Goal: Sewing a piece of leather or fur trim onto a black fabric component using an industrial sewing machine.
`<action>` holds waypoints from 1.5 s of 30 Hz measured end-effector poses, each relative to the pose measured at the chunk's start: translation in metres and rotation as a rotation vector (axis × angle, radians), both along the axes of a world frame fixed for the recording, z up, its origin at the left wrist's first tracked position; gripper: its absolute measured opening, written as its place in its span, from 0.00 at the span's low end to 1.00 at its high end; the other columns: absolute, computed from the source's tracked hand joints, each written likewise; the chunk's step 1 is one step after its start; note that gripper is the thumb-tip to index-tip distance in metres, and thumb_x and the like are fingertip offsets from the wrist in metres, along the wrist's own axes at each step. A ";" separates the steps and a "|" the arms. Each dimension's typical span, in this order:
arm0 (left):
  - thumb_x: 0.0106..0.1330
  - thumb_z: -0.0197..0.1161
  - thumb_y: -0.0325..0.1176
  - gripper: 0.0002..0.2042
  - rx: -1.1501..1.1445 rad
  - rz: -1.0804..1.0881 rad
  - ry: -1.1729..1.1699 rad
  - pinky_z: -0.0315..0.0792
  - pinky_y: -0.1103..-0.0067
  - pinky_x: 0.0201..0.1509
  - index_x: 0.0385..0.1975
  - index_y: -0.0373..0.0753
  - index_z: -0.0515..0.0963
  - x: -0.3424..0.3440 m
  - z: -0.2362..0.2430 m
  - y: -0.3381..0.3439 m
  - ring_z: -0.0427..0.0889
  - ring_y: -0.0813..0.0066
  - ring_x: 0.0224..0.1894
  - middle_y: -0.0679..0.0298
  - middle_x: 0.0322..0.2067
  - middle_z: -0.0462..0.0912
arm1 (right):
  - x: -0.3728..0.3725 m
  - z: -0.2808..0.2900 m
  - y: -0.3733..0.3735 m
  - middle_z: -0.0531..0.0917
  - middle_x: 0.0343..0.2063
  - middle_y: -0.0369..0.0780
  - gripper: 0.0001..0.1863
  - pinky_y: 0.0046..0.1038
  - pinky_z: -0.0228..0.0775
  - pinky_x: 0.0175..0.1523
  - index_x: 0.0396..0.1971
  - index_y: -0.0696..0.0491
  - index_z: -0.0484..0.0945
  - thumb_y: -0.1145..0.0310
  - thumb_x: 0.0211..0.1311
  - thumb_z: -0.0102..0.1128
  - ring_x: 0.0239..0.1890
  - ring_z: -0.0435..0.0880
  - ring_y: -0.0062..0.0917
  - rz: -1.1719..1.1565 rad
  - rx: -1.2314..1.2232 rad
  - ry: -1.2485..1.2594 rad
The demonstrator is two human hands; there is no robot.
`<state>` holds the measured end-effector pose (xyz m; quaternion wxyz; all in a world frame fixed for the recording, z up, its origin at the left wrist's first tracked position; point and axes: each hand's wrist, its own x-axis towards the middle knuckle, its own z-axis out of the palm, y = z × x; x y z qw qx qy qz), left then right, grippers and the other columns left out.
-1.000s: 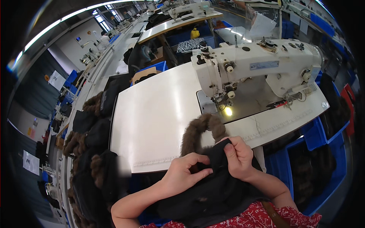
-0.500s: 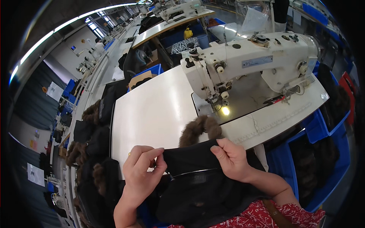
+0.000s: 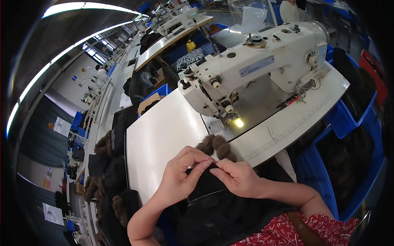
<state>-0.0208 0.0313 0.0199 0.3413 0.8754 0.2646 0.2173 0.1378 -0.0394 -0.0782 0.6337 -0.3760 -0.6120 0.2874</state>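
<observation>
A black fabric bag (image 3: 225,213) with a metal zipper lies over my lap. My left hand (image 3: 182,176) and my right hand (image 3: 240,177) meet at its upper edge, almost touching. Each has thumb and forefinger pinched on the black cloth. Just beyond my fingers a brown furry strap (image 3: 221,145) rests in a loop on the white table (image 3: 164,131); where it joins the bag is hidden. Past it stands a white sewing machine (image 3: 254,67), its small lamp (image 3: 239,122) lit beside the needle area.
Black bags with brown fur (image 3: 111,174) are heaped along the table's left side. Blue bins (image 3: 322,170) holding dark furry pieces stand at the right. Red-handled snips (image 3: 290,101) lie beneath the machine arm. Another worktable with a machine (image 3: 176,24) is farther back.
My hands, earlier spread apart with the bag's top edge stretched between them, have come together at one spot. The cloth between them is now gathered, and the view has shifted slightly.
</observation>
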 end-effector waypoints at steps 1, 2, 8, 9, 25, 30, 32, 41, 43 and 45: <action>0.68 0.60 0.23 0.04 0.017 0.058 -0.023 0.73 0.80 0.42 0.40 0.32 0.79 0.001 -0.004 -0.001 0.80 0.73 0.37 0.59 0.36 0.80 | 0.002 0.001 0.001 0.77 0.22 0.44 0.08 0.31 0.67 0.28 0.36 0.59 0.75 0.70 0.67 0.61 0.22 0.76 0.36 0.012 0.012 -0.015; 0.69 0.58 0.23 0.03 -0.047 0.117 -0.043 0.73 0.81 0.41 0.38 0.32 0.77 0.000 -0.009 -0.002 0.79 0.73 0.35 0.60 0.35 0.80 | 0.006 -0.003 0.003 0.77 0.22 0.44 0.08 0.31 0.67 0.28 0.36 0.59 0.75 0.70 0.67 0.61 0.22 0.76 0.36 0.010 0.012 -0.012; 0.68 0.58 0.21 0.03 0.126 0.216 -0.103 0.72 0.81 0.37 0.40 0.33 0.75 0.001 -0.028 -0.004 0.78 0.72 0.31 0.60 0.33 0.79 | 0.014 -0.022 0.000 0.70 0.18 0.41 0.13 0.27 0.61 0.29 0.30 0.57 0.72 0.62 0.69 0.59 0.22 0.70 0.28 0.017 0.188 -0.185; 0.68 0.58 0.21 0.03 0.121 0.218 -0.103 0.72 0.81 0.37 0.40 0.33 0.75 0.000 -0.028 -0.001 0.78 0.72 0.31 0.60 0.33 0.79 | 0.016 -0.017 -0.001 0.69 0.18 0.38 0.15 0.26 0.60 0.30 0.28 0.56 0.71 0.61 0.70 0.57 0.22 0.69 0.23 0.243 -0.078 -0.080; 0.64 0.65 0.30 0.03 0.271 -0.007 0.184 0.74 0.73 0.30 0.34 0.40 0.81 0.014 -0.086 0.084 0.81 0.61 0.27 0.61 0.30 0.79 | -0.024 -0.016 0.028 0.77 0.27 0.30 0.10 0.20 0.64 0.35 0.34 0.51 0.77 0.64 0.72 0.51 0.28 0.72 0.15 0.496 -1.122 1.054; 0.64 0.65 0.31 0.04 0.151 0.066 0.092 0.73 0.74 0.32 0.36 0.39 0.81 0.033 -0.136 0.114 0.80 0.62 0.28 0.60 0.30 0.78 | 0.009 -0.047 0.060 0.79 0.29 0.32 0.11 0.20 0.67 0.37 0.33 0.51 0.78 0.63 0.72 0.51 0.31 0.75 0.16 0.376 -1.137 0.855; 0.65 0.64 0.29 0.04 0.168 0.138 0.121 0.74 0.75 0.33 0.36 0.37 0.80 0.029 -0.140 0.118 0.80 0.62 0.29 0.60 0.31 0.79 | 0.026 -0.045 0.069 0.80 0.31 0.32 0.12 0.23 0.69 0.37 0.36 0.54 0.79 0.63 0.72 0.51 0.32 0.77 0.16 0.409 -1.154 0.753; 0.67 0.56 0.19 0.04 0.118 0.295 -0.229 0.71 0.80 0.41 0.38 0.33 0.74 0.019 -0.111 0.097 0.77 0.69 0.35 0.58 0.33 0.75 | 0.084 -0.053 0.103 0.64 0.67 0.44 0.34 0.41 0.55 0.73 0.62 0.54 0.69 0.71 0.49 0.60 0.73 0.55 0.40 0.263 0.251 -0.919; 0.64 0.53 0.15 0.06 0.390 0.297 -0.278 0.67 0.82 0.35 0.36 0.31 0.74 0.012 -0.076 0.083 0.73 0.72 0.31 0.58 0.31 0.74 | 0.073 -0.059 0.101 0.64 0.67 0.45 0.31 0.40 0.53 0.74 0.59 0.55 0.70 0.72 0.50 0.57 0.73 0.54 0.42 0.280 0.238 -0.921; 0.57 0.51 0.13 0.10 0.762 0.098 -0.151 0.66 0.80 0.30 0.35 0.35 0.71 -0.001 -0.026 0.063 0.71 0.72 0.25 0.61 0.27 0.74 | 0.059 -0.062 0.094 0.68 0.65 0.45 0.23 0.38 0.53 0.73 0.52 0.56 0.72 0.70 0.55 0.56 0.73 0.55 0.40 0.182 0.216 -1.041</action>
